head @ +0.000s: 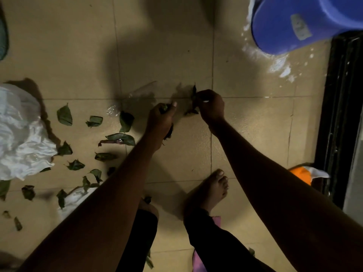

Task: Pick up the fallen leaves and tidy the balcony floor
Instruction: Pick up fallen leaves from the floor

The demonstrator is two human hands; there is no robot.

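Note:
Both my arms reach down to the tan tiled floor [78, 55]. My left hand [162, 119] grips a bunch of dark green leaves, with tips showing at the top of the fist and below the wrist. My right hand [211, 107] pinches a dark leaf [194, 95] just above the floor, and a second leaf [191, 111] lies under it. Several loose green leaves [64, 115] are scattered over the tiles to the left, among them a long one [120, 138] close to my left forearm.
A crumpled white plastic bag [21, 134] lies at the left edge. Clear plastic wrap [133, 97] lies beyond my left hand. A blue bucket [294, 26] stands far right beside white spilled patches. A black door frame [341, 114] runs along the right. My bare feet [212, 189] stand below.

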